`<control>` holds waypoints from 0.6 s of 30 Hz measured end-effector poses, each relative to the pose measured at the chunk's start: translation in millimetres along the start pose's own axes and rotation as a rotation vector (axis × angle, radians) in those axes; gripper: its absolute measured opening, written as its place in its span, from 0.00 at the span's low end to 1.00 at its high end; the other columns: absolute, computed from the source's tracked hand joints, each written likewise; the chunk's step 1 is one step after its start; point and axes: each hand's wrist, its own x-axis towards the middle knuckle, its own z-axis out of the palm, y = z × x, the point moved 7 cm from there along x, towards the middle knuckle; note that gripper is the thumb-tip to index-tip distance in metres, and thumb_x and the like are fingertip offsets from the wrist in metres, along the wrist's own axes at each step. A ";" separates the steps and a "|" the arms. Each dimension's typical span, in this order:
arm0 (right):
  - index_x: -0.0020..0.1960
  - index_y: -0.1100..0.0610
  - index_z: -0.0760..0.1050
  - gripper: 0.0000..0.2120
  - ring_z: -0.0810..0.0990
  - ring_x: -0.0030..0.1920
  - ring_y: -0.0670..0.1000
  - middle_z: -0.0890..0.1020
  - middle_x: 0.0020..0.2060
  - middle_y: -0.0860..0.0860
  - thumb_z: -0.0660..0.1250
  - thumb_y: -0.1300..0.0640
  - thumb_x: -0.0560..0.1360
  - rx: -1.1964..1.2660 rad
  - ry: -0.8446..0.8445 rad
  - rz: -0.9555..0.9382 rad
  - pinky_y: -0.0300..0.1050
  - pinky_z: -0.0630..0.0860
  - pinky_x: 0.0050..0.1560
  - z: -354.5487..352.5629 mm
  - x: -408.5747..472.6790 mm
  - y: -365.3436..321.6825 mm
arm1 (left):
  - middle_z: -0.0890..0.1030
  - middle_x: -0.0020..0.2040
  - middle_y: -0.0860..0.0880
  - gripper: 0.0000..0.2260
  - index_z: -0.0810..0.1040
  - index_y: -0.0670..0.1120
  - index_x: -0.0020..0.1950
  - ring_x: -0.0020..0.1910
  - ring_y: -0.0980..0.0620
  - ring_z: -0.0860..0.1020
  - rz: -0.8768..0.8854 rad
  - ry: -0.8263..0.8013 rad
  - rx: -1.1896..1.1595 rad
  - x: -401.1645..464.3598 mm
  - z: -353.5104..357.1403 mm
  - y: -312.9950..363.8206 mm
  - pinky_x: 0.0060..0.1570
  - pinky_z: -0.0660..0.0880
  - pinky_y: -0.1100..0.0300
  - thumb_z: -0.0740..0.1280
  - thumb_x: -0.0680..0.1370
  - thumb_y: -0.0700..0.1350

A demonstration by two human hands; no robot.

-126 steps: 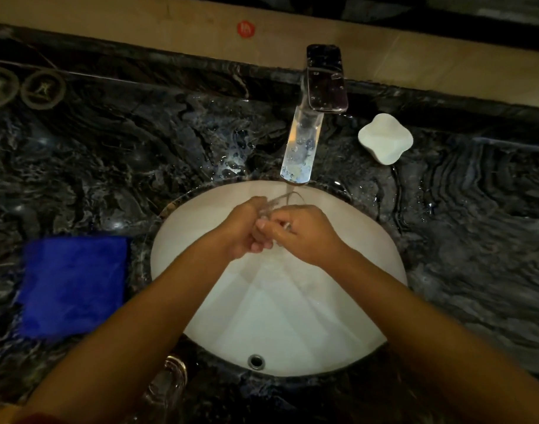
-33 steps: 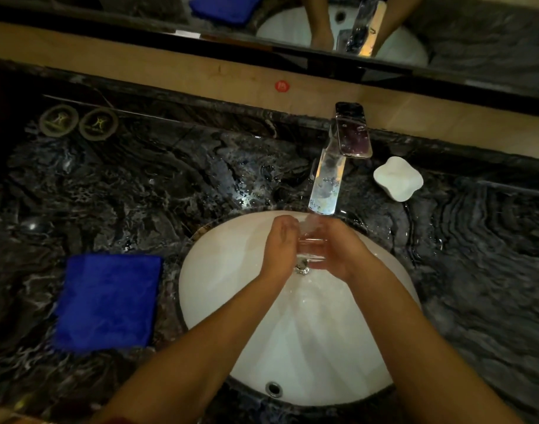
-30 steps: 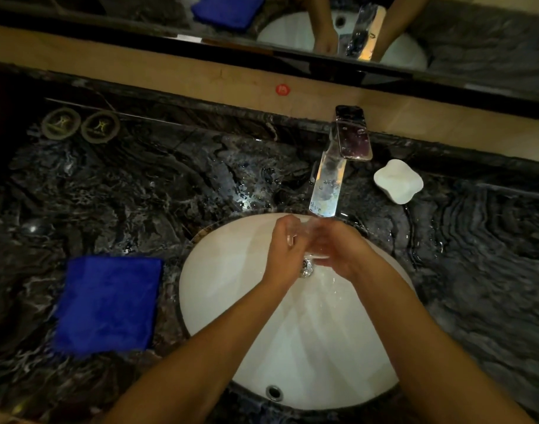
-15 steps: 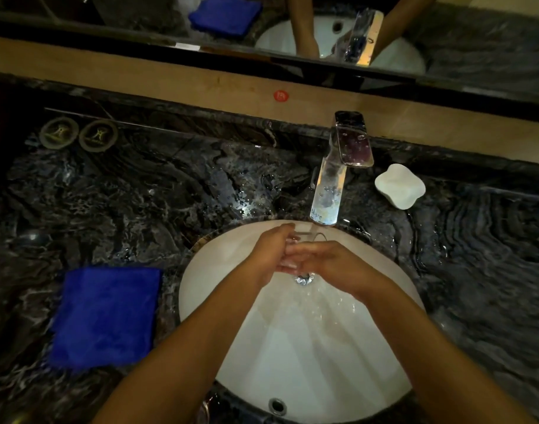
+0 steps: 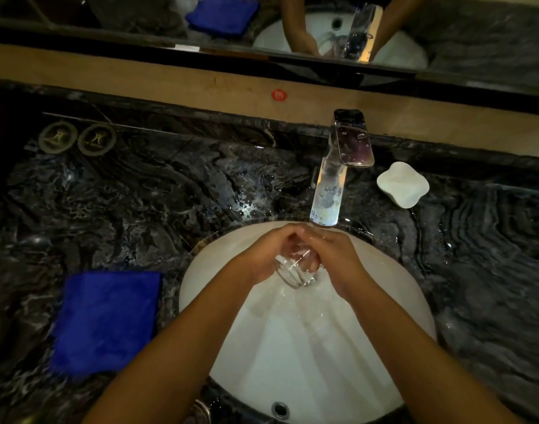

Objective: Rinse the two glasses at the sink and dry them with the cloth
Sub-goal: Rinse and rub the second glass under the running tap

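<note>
A clear glass [image 5: 295, 270] is held over the white basin [image 5: 400, 301], just below the chrome tap's spout [image 5: 325, 206]. My left hand [image 5: 266, 255] and my right hand [image 5: 335, 258] are both wrapped round it, fingertips meeting at its far side; its thick base points toward me. A folded blue cloth [image 5: 106, 321] lies on the dark marble counter left of the basin. A curved bit of glass [image 5: 202, 411] shows at the bottom edge under my left forearm, perhaps the second glass.
A white soap dish [image 5: 403, 185] sits right of the tap. Two round coasters [image 5: 75, 138] lie at the counter's back left. Water drops cover the counter [image 5: 247, 206] behind the basin. A mirror runs along the top, reflecting basin, cloth and arms.
Both hands have turned the glass under the spout, from upright to tilted with its base toward me. The camera view has shifted slightly; cloth and dish stay in place.
</note>
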 end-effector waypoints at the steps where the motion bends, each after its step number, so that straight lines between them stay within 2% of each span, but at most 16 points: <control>1: 0.48 0.57 0.87 0.09 0.80 0.26 0.49 0.82 0.28 0.58 0.75 0.50 0.78 0.047 0.008 0.014 0.41 0.79 0.32 0.9 2.6 0.0 | 0.83 0.40 0.43 0.18 0.81 0.40 0.60 0.42 0.46 0.81 -0.010 0.002 -0.089 -0.2 0.7 -1.8 0.49 0.75 0.52 0.62 0.83 0.53; 2: 0.48 0.58 0.87 0.11 0.80 0.26 0.49 0.81 0.28 0.55 0.76 0.49 0.76 0.090 0.013 0.043 0.41 0.77 0.30 2.5 5.0 2.1 | 0.83 0.40 0.42 0.18 0.81 0.39 0.59 0.40 0.46 0.81 -0.018 0.010 -0.179 -0.8 1.1 -3.0 0.46 0.77 0.53 0.63 0.82 0.53; 4: 0.51 0.61 0.84 0.23 0.76 0.25 0.47 0.78 0.25 0.50 0.78 0.43 0.69 0.149 0.018 0.109 0.40 0.73 0.27 5.7 7.7 8.1 | 0.83 0.39 0.39 0.19 0.82 0.37 0.56 0.37 0.44 0.82 -0.026 0.037 -0.317 -1.0 2.1 -4.0 0.42 0.80 0.54 0.66 0.79 0.53; 6: 0.50 0.62 0.83 0.29 0.77 0.28 0.49 0.78 0.27 0.50 0.80 0.38 0.63 0.159 0.053 0.166 0.42 0.74 0.31 6.0 9.3 14.1 | 0.82 0.38 0.39 0.20 0.81 0.36 0.55 0.37 0.43 0.81 -0.046 0.079 -0.405 -0.5 3.8 -7.7 0.44 0.80 0.53 0.67 0.76 0.52; 8: 0.48 0.60 0.84 0.27 0.85 0.38 0.57 0.85 0.37 0.56 0.83 0.42 0.60 0.190 0.106 0.197 0.52 0.82 0.42 6.4 10.4 19.7 | 0.81 0.40 0.40 0.20 0.81 0.36 0.56 0.38 0.44 0.80 -0.070 0.162 -0.504 1.4 4.4 -14.7 0.46 0.78 0.51 0.67 0.73 0.50; 9: 0.47 0.58 0.86 0.22 0.88 0.42 0.60 0.87 0.41 0.58 0.83 0.46 0.60 0.227 0.149 0.224 0.57 0.84 0.47 5.8 11.2 24.7 | 0.81 0.42 0.41 0.19 0.82 0.37 0.55 0.39 0.44 0.80 -0.077 0.202 -0.553 1.8 5.5 -18.2 0.46 0.77 0.51 0.67 0.72 0.49; 11: 0.43 0.54 0.88 0.10 0.89 0.42 0.59 0.88 0.41 0.58 0.79 0.51 0.64 0.379 0.261 0.272 0.54 0.85 0.44 5.4 9.2 32.7 | 0.83 0.42 0.42 0.14 0.84 0.39 0.50 0.40 0.45 0.81 -0.082 0.290 -0.615 2.1 9.9 -21.7 0.46 0.78 0.53 0.67 0.73 0.47; 12: 0.42 0.53 0.88 0.10 0.89 0.41 0.57 0.88 0.40 0.57 0.78 0.50 0.64 0.470 0.286 0.279 0.51 0.84 0.41 7.7 7.6 35.0 | 0.83 0.42 0.42 0.12 0.84 0.40 0.48 0.39 0.45 0.82 -0.090 0.342 -0.624 2.4 10.0 -24.4 0.44 0.79 0.53 0.66 0.75 0.47; 13: 0.45 0.53 0.88 0.14 0.88 0.41 0.56 0.88 0.40 0.56 0.78 0.48 0.62 0.545 0.279 0.274 0.50 0.84 0.41 12.9 6.1 35.7 | 0.83 0.42 0.42 0.12 0.83 0.40 0.48 0.38 0.45 0.82 -0.100 0.393 -0.626 1.5 9.1 -26.0 0.43 0.80 0.54 0.65 0.77 0.47; 15: 0.56 0.56 0.85 0.20 0.87 0.45 0.58 0.87 0.44 0.57 0.78 0.50 0.67 0.582 0.252 0.249 0.52 0.82 0.46 20.7 2.6 35.7 | 0.83 0.41 0.42 0.12 0.82 0.41 0.50 0.36 0.45 0.83 -0.128 0.493 -0.607 -1.3 5.6 -28.4 0.38 0.81 0.55 0.65 0.78 0.48; 16: 0.56 0.55 0.85 0.18 0.86 0.45 0.58 0.87 0.44 0.57 0.77 0.51 0.68 0.558 0.242 0.227 0.52 0.82 0.46 21.7 0.6 33.7 | 0.82 0.40 0.42 0.11 0.81 0.41 0.48 0.34 0.45 0.82 -0.138 0.533 -0.594 -2.0 4.3 -30.8 0.35 0.81 0.56 0.65 0.78 0.47; 18: 0.46 0.49 0.86 0.12 0.87 0.40 0.54 0.87 0.40 0.54 0.77 0.49 0.63 0.484 0.208 0.180 0.48 0.82 0.41 22.5 -4.4 28.1 | 0.81 0.37 0.42 0.10 0.80 0.41 0.43 0.32 0.46 0.81 -0.122 0.586 -0.577 -3.9 2.5 -33.4 0.36 0.79 0.56 0.64 0.78 0.46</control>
